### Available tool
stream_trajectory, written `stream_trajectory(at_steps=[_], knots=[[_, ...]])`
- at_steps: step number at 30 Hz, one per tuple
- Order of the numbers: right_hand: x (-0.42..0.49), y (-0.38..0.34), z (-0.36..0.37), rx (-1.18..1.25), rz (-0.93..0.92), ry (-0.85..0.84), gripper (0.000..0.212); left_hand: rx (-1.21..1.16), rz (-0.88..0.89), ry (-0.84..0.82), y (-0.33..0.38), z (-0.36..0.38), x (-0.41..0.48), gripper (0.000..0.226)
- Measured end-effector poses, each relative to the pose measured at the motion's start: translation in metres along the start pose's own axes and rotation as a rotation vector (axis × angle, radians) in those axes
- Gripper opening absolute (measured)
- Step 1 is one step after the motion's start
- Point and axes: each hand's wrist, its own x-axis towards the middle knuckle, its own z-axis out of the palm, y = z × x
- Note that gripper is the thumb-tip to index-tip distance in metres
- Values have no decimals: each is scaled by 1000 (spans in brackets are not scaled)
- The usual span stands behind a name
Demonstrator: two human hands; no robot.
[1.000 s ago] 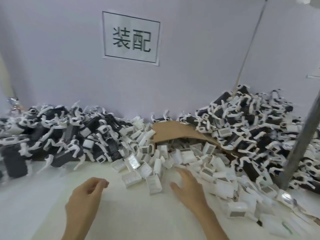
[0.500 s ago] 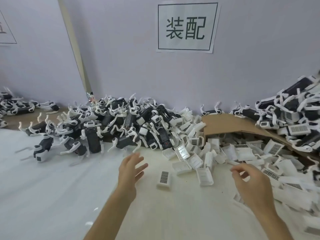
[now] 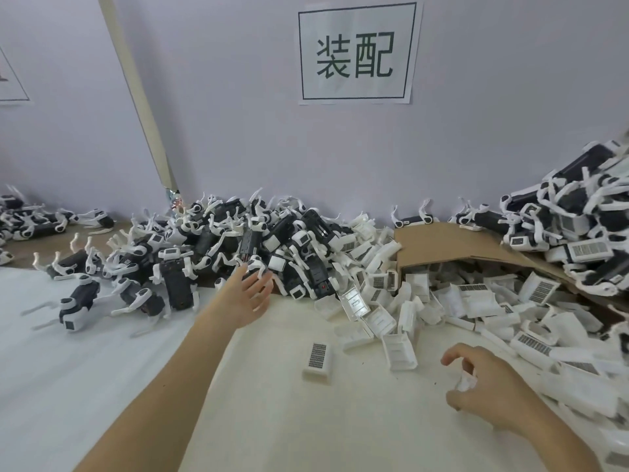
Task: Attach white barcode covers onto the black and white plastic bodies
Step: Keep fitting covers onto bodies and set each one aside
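Cardboard box [image 3: 442,243], part-buried under bodies [image 3: 531,199], spills white covers [image 3: 476,301]; left of it the left hand [image 3: 250,294] spreads open; right hand [image 3: 493,396] curls over a blurred piece [image 3: 465,382], grip unclear.

Light's soft and flat, nothing harsh, just a faint shadow under my left hand [image 3: 250,294] on the white worktop [image 3: 85,386]. No glare. The wide lens bends the pole [image 3: 136,90] near the edge. The bodies [image 3: 78,301] at the worktop's left edge are smeared, and my right hand [image 3: 490,393] is blurry at the fingertips.
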Motion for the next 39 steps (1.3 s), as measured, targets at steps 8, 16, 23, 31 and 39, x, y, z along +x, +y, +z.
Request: stream_trajectory(at_steps=[8,16,23,31,39], knots=[[8,-3,6,381,-74,236,18,-230,49,-77,-4,-3,3,8],[4,-20,3,1152,-67,138,24,80,227,-492,-71,32,-67,8],[4,-32,7,1684,84,-121,30,547,545,-436,-135,58,-94,19],[7,-30,15,1797,95,-157,31,868,782,-450,-155,63,-101,35],[8,-30,16,1727,90,-18,23,886,822,-441,-165,61,-105,36]])
